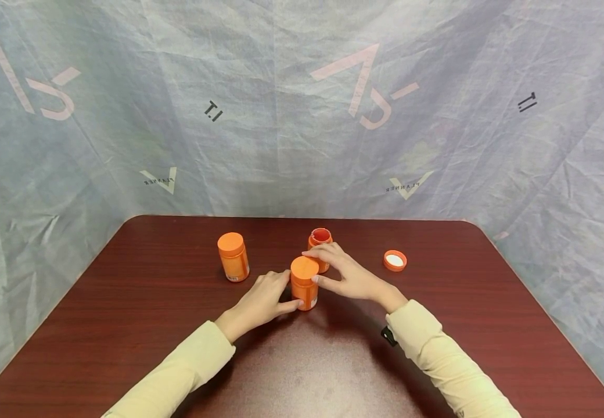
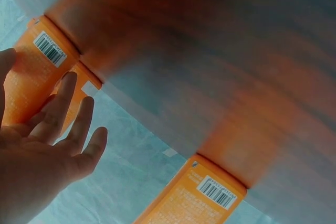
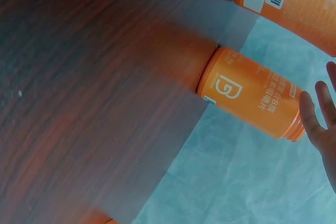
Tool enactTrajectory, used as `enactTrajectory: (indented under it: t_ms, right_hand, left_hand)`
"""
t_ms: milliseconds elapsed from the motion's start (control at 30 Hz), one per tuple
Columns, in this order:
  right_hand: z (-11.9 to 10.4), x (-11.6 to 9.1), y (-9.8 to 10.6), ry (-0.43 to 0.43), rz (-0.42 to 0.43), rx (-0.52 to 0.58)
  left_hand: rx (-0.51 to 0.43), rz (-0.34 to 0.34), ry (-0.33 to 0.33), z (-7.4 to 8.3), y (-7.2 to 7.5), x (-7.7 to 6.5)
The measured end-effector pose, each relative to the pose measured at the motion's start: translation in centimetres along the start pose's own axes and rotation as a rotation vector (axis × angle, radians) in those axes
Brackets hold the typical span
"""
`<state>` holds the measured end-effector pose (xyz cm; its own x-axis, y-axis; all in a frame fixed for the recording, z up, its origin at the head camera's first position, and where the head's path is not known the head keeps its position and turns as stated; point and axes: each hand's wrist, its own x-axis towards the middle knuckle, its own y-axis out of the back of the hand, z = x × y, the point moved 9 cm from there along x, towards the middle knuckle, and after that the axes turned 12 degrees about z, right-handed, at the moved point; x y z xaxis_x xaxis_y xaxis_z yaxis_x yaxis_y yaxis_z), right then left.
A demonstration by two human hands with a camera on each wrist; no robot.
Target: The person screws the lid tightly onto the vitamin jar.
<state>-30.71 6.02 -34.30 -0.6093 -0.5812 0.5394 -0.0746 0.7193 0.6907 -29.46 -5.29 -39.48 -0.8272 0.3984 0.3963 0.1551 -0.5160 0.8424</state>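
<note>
A capped orange bottle (image 1: 304, 290) stands upright on the table between the two hands. My left hand (image 1: 260, 299) holds its lower left side, thumb at the front and forefinger passing behind it. In the left wrist view the other left fingers (image 2: 84, 114) are spread beside the bottle. My right hand (image 1: 354, 276) is at the orange cap (image 1: 304, 267), thumb at its near right edge and forefinger reaching along its far side. Right behind stands an uncapped orange bottle (image 1: 320, 237), partly hidden by the right hand, whose spread fingers (image 3: 310, 114) overlap its neck in the right wrist view.
Another capped orange bottle (image 1: 234, 258) stands to the left. A loose orange cap (image 1: 395, 260) lies on the right, white inside upward. The dark reddish wooden table (image 1: 124, 307) ends at a printed grey cloth (image 1: 276, 116) behind.
</note>
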Motion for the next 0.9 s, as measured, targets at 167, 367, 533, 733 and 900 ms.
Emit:
enactTrajectory:
  t_ms: [167,367,533,733,900]
  right_hand:
    - [0.12,-0.1,0.03,-0.013,0.026,-0.017]
    - [0.19,-0.32,0.17,-0.011,0.09,-0.056]
    - [-0.03,-0.35,0.42,-0.001,0.147,-0.091]
    - [-0.06,-0.37,0.4,-0.013,0.166,-0.112]
    - [-0.08,-0.42,0.42,-0.029,0.154,-0.102]
  left_hand:
    - [-0.003,0.005,0.0,-0.01,0.03,-0.03]
    - [-0.002,0.017,-0.007,0.04,0.09,-0.04]
    - [-0.002,0.021,-0.016,0.14,0.14,-0.06]
    - [-0.001,0.019,-0.016,0.17,0.11,-0.03]
    - [0.012,0.015,-0.007,0.11,-0.02,0.03]
